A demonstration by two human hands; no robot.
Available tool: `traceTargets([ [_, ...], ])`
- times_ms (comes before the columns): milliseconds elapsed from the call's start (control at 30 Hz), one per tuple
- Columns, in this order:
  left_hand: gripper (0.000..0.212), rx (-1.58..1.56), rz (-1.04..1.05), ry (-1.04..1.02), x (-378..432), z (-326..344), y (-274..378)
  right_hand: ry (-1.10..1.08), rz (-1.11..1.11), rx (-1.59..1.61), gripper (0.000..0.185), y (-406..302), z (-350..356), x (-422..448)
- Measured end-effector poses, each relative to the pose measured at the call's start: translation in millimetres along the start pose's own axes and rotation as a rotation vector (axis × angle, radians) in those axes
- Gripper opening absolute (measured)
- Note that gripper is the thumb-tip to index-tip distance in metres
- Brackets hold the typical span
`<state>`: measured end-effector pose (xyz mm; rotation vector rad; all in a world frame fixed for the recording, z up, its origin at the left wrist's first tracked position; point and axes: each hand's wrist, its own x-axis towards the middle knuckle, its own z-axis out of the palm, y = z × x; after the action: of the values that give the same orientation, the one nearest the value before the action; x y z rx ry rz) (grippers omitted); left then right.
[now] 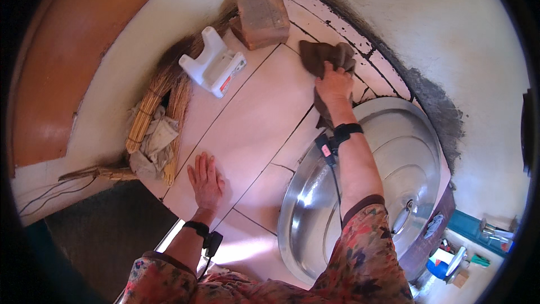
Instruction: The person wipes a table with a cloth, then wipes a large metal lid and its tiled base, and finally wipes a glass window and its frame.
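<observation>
My right hand presses a crumpled dark brown cloth against the pale pink tiles, close to the dark-stained foot of the wall. Beneath my right forearm lies a big round metal lid with a handle. My left hand rests palm down on the tiles, fingers apart, holding nothing. Left of it stand tied bundles of straw, like hand brooms, with a crumpled pale rag between them. Both wrists wear black straps with small devices and cables.
A brick sits in the far corner. Near it is a white cut-open plastic container. Walls curve around the tiled surface. At lower right, lower down, are a blue-and-white container and a teal ledge.
</observation>
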<state>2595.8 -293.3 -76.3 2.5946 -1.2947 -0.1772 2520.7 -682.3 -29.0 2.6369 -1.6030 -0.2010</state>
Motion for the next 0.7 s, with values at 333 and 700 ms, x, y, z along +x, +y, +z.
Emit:
traceTargets([
  [333, 0.052, -0.056, -0.016, 0.065, -0.4, -2.8, 2.9, -0.09, -0.301, 0.061, 0.042, -91.3, -2.7, -111.7],
  [700, 0.04, -0.444, 0.076, 0.28, -6.7, 9.0, -18.7, 0.012, -0.441, 0.173, 0.042, -126.3, 12.5, -261.5],
])
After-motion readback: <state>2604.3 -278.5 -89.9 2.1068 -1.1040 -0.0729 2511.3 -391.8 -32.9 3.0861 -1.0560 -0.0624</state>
